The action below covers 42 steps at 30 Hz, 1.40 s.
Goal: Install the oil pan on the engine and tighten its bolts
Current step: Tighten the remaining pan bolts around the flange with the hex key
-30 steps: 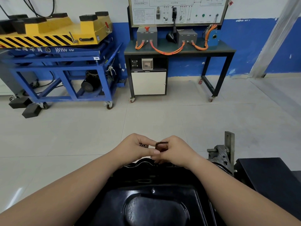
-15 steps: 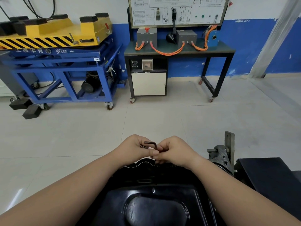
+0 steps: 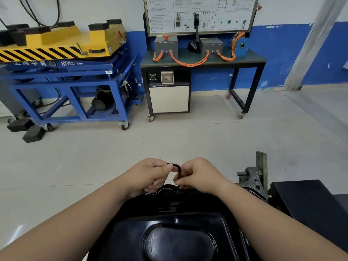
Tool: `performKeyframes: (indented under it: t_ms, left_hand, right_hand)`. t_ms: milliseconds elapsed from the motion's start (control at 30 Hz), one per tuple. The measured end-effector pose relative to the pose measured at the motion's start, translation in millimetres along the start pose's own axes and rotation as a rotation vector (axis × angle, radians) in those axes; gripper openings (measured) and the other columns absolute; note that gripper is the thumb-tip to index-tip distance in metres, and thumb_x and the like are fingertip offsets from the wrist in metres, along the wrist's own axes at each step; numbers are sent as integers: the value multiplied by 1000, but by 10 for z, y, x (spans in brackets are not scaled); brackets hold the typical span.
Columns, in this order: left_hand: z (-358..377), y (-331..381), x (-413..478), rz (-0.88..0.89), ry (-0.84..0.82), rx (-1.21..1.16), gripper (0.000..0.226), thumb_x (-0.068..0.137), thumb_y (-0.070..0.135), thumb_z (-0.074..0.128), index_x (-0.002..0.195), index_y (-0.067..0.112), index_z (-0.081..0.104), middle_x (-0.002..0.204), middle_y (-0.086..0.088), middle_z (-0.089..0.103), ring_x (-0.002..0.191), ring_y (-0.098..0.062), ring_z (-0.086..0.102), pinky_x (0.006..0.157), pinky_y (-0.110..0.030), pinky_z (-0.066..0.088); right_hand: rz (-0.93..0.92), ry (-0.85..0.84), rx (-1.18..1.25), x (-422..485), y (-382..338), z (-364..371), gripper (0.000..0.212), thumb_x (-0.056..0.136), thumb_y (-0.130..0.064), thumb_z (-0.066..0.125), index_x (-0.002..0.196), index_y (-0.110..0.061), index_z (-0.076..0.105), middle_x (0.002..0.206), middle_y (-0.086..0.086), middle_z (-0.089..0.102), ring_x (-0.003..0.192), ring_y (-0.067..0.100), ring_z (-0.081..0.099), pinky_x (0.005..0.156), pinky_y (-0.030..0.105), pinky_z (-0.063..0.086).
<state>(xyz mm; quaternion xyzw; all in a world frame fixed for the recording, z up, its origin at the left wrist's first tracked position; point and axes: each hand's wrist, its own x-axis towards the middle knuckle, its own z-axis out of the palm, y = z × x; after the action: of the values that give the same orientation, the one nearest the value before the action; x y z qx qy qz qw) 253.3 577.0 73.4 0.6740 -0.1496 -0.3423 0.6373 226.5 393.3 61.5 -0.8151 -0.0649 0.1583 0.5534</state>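
Note:
A glossy black oil pan (image 3: 175,234) lies bottom-up on the engine, filling the lower middle of the head view. At its far rim stands a dark L-shaped hex key (image 3: 178,169), long leg pointing down to the flange. My left hand (image 3: 148,176) pinches the key's short arm at the top. My right hand (image 3: 199,176) grips the upright leg just to the right. The bolt under the key is hidden by my fingers.
A grey metal engine bracket (image 3: 254,178) sticks up right of my right hand, beside a black stand surface (image 3: 308,202). Across the tiled floor stand a blue and yellow lift cart (image 3: 62,72) and a black training bench (image 3: 203,61) with orange cables.
The key's short arm has swung round towards my left hand, which now pinches its end. Both hands stay at the pan's far rim.

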Motion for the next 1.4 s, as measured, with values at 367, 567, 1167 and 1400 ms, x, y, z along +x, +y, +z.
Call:
performKeyframes:
  t_ms: [367, 567, 1167, 1400]
  left_hand:
    - [30, 44, 47, -49, -27, -127, 25, 82, 32, 54, 77, 14, 70, 39, 5, 30, 31, -4, 20, 34, -7, 20]
    - [75, 41, 65, -63, -7, -98, 25, 80, 37, 58, 75, 16, 71, 40, 4, 29, 32, -4, 20, 34, -8, 19]
    - [297, 247, 201, -237, 117, -58, 57, 90, 64, 29, 101, 14, 53, 45, 0, 38, 35, -8, 22, 34, -12, 18]
    - [477, 287, 435, -247, 108, -16, 56, 91, 65, 27, 67, 20, 52, 47, 1, 40, 36, -8, 22, 34, -12, 17]
  right_hand:
    - [-37, 36, -149, 4, -1, 3, 30, 74, -2, 74, 61, -28, 65, 56, -12, 66, 53, 0, 61, 61, 16, 50]
    - [-128, 70, -441, -40, -39, 43, 5, 79, -18, 70, 76, -15, 67, 78, 2, 70, 73, 12, 63, 71, 26, 48]
    - [-217, 380, 96, -127, -62, -16, 21, 93, -17, 56, 76, -18, 69, 62, -8, 65, 59, 9, 54, 61, 25, 45]
    - [-176, 329, 207, -123, 11, -91, 13, 87, -11, 62, 76, -6, 66, 64, 13, 67, 69, 20, 55, 79, 41, 48]
